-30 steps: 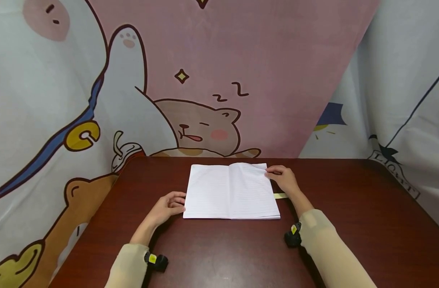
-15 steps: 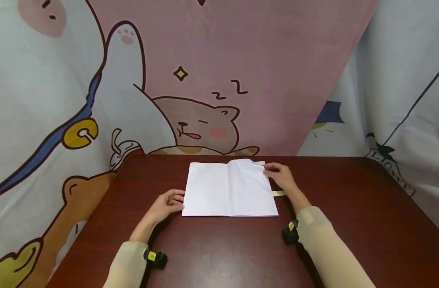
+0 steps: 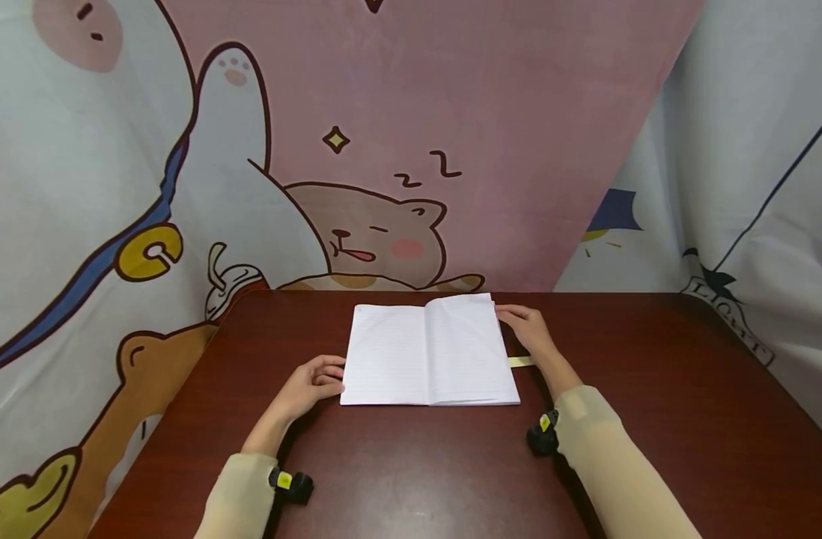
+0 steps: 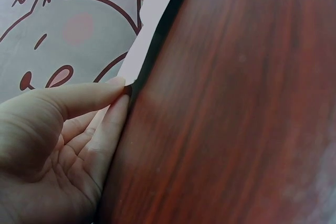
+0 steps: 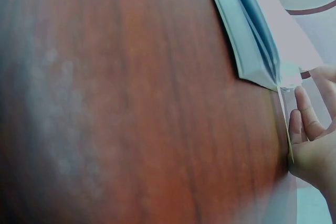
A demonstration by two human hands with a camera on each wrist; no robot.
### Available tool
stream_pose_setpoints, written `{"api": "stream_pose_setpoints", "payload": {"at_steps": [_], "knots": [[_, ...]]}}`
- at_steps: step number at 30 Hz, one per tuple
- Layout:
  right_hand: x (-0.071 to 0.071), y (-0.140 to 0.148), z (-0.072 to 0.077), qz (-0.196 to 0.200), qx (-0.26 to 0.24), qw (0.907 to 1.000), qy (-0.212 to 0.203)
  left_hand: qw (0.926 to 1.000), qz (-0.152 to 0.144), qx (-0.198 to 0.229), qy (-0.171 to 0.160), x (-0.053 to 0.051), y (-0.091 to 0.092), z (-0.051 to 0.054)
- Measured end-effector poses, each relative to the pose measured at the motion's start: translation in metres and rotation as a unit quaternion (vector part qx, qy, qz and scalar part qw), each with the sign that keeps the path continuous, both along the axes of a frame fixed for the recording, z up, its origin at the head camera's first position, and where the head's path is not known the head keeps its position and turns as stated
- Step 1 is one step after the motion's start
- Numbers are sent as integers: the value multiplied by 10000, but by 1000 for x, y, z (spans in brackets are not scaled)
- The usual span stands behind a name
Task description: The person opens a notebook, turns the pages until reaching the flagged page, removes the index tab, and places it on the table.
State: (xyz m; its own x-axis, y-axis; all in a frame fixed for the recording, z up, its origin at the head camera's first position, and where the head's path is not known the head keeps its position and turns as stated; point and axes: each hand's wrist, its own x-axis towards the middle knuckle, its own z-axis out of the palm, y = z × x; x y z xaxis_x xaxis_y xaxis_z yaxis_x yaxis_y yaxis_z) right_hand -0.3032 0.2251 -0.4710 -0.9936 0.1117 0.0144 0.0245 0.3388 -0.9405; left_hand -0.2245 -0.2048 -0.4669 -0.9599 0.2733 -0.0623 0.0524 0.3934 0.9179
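An open notebook with lined white pages (image 3: 387, 355) lies on the table, its right-hand top leaf (image 3: 461, 329) raised at the far corner. My left hand (image 3: 310, 389) pinches the notebook's left edge; in the left wrist view, the thumb of that hand (image 4: 58, 135) is above the white edge (image 4: 149, 30) and a finger is under it. At the far right edge is my right hand (image 3: 535, 337). In the right wrist view, this hand (image 5: 320, 140) has a fingertip at the corner of the raised leaf (image 5: 283, 24), its other visible fingers apart below.
A pale yellow ribbon (image 3: 521, 361) extends from the notebook's right side, under the right wrist. The dark red-brown table (image 3: 411, 471) meets a cartoon-printed cloth (image 3: 505, 150) behind it. Black wrist cameras are strapped at both sleeves.
The right leaf's far corner has risen and straightened beside my right fingertips, where it was curled before. My left hand still holds the left edge. The head view has shifted slightly.
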Motion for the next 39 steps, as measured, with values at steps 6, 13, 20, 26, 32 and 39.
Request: {"api": "stream_pose_setpoints", "payload": {"at_steps": [6, 13, 20, 26, 32, 39], "knots": [[0, -1, 4, -80, -93, 9999, -89, 10000, -54, 54, 64, 2, -1, -1], [-1, 1, 9, 16, -326, 9994, -126, 9999, -38, 98, 120, 2, 3, -5], [-1, -2, 12, -9, 793, 9966, 224, 9998, 7, 122, 128, 1, 6, -6], [0, -10, 17, -113, 1496, 9866, 643, 9998, 51, 97, 157, 1, 6, -6], [-1, -10, 16, -14, 1478, 9885, 322, 9998, 53, 41, 203, 1, 4, -4], [-3, -11, 12, 84, 1364, 9905, -126, 9997, 59, -12, 216, 0, 1, -2]]}}
